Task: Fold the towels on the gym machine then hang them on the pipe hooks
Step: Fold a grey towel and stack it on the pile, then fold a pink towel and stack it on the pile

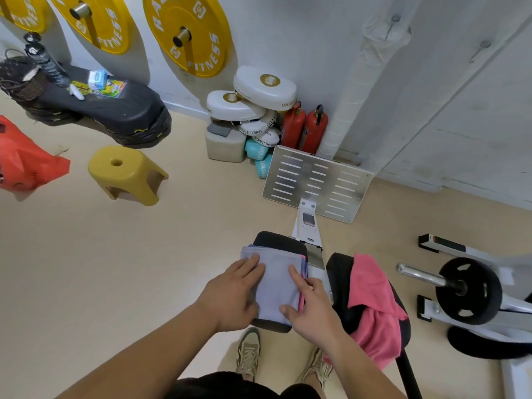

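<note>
1. The left grip (pixel 239 286) is spread flat and presses the grey towel (pixel 277 283). The right grip (pixel 308 306) lies along the towel's right edge; I cannot tell whether it pinches.
2. The towel sits folded on the near black pad (pixel 276 240). Smooth outward and square the edges.
3. It is a soft, matte rectangle. The pink towel (pixel 374 298) droops crumpled to the right.

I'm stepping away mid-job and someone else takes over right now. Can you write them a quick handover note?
Left hand: open, flat on the folded grey towel.
Right hand: open, fingers pressing the towel's right edge.
The grey towel lies on the left black pad; coloured edges peek from under it.
The pink towel hangs unfolded over the right pad.
Done: grey towel folded.
Left: fold the pink one, then hang them on the hooks. Nothing hangs on the white pipe in view.
</note>
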The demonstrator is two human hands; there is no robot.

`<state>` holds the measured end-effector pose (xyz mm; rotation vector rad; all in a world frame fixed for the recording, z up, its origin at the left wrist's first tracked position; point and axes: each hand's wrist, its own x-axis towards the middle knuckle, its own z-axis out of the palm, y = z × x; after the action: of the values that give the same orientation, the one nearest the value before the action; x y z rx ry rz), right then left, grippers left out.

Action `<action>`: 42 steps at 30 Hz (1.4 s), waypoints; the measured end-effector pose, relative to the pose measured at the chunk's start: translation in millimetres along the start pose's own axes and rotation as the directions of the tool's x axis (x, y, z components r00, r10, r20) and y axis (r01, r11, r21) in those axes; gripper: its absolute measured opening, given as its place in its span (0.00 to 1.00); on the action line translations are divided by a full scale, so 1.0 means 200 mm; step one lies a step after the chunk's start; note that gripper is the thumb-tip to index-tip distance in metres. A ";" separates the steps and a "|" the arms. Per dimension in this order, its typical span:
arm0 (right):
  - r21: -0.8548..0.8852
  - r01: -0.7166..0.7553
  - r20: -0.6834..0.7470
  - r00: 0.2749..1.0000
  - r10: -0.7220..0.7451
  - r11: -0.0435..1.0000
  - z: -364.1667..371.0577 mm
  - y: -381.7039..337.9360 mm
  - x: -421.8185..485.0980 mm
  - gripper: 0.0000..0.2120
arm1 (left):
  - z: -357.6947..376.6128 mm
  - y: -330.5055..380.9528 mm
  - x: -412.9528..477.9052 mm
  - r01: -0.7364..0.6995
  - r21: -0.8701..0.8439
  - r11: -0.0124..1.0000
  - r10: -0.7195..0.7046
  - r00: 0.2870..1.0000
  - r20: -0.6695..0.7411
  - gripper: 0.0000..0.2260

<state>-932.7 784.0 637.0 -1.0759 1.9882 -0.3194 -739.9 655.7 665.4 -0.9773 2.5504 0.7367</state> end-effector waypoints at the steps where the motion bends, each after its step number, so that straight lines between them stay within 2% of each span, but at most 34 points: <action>1: -0.018 -0.013 -0.006 1.000 0.013 1.000 0.01 0.00 0.00 0.42 | 0.00 0.01 0.00 0.000 0.023 1.000 0.000 1.000 -0.003 0.36; 5: -0.094 -0.037 -0.029 0.999 0.035 0.995 0.03 -0.03 0.00 0.42 | 0.02 0.07 0.01 0.052 0.101 0.994 -0.047 0.998 -0.046 0.35; 7: -0.074 -0.036 -0.039 0.999 0.034 0.997 0.01 -0.03 -0.02 0.41 | 0.02 0.10 0.01 0.042 0.151 0.988 -0.029 0.996 -0.085 0.38; 9: 0.078 -0.036 -0.075 0.996 0.042 0.996 -0.04 -0.02 -0.06 0.38 | 0.02 0.12 0.00 -0.012 0.219 0.976 0.035 0.994 -0.102 0.38; 12: 0.277 -0.035 -0.172 0.981 0.085 0.960 -0.13 0.03 -0.17 0.28 | -0.01 0.23 0.01 -0.120 0.242 0.963 0.172 0.963 -0.206 0.33; 15: 0.438 -0.108 -0.186 0.960 0.208 0.893 -0.23 0.14 -0.32 0.17 | 0.01 0.46 0.03 -0.275 0.142 0.951 0.305 0.913 -0.272 0.23; 17: 0.494 -0.155 -0.185 0.943 0.278 0.855 -0.29 0.24 -0.40 0.13 | 0.08 0.62 0.07 -0.347 -0.032 0.937 0.328 0.908 -0.260 0.16; 18: 0.516 -0.179 -0.182 0.933 0.311 0.838 -0.32 0.29 -0.45 0.13 | 0.11 0.70 0.09 -0.355 -0.121 0.927 0.324 0.921 -0.216 0.16; 20: 0.575 -0.229 -0.163 0.909 0.384 0.785 -0.41 0.39 -0.56 0.11 | 0.18 0.85 0.15 -0.338 -0.248 0.908 0.326 0.941 -0.088 0.19; 22: 0.649 -0.234 -0.161 0.888 0.432 0.724 -0.50 0.47 -0.66 0.09 | 0.22 0.98 0.24 -0.310 -0.302 0.901 0.328 0.945 0.009 0.20; 27: 0.670 -0.255 -0.213 0.833 0.510 0.697 -0.67 0.69 -0.80 0.09 | 0.34 1.15 0.53 -0.095 -0.216 0.972 0.115 0.990 0.080 0.12; 29: 0.675 -0.261 -0.211 0.828 0.520 0.690 -0.74 0.77 -0.81 0.09 | 0.38 1.17 0.60 -0.031 -0.147 0.989 0.048 0.993 0.112 0.14; 32: 0.651 -0.277 -0.203 0.833 0.514 0.706 -0.83 0.86 -0.81 0.11 | 0.42 1.19 0.69 -0.033 -0.004 0.999 0.033 0.992 0.123 0.19; 35: 0.628 -0.297 -0.168 0.851 0.498 0.719 -0.90 0.94 -0.79 0.10 | 0.42 1.20 0.74 -0.014 0.022 1.000 0.011 0.991 0.131 0.15; 38: 0.592 -0.310 -0.123 0.878 0.463 0.744 -0.93 0.97 -0.75 0.10 | 0.42 1.17 0.76 0.075 -0.070 0.995 -0.066 0.991 0.117 0.11; 42: 0.554 -0.265 -0.083 0.926 0.369 0.789 -0.96 0.91 -0.67 0.07 | 0.29 1.26 0.66 0.048 -0.241 0.969 -0.036 0.998 0.054 0.09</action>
<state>-1145.9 968.3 728.6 -0.3512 2.0225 -0.7628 -1002.5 778.1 646.6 -1.0691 2.4294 1.0656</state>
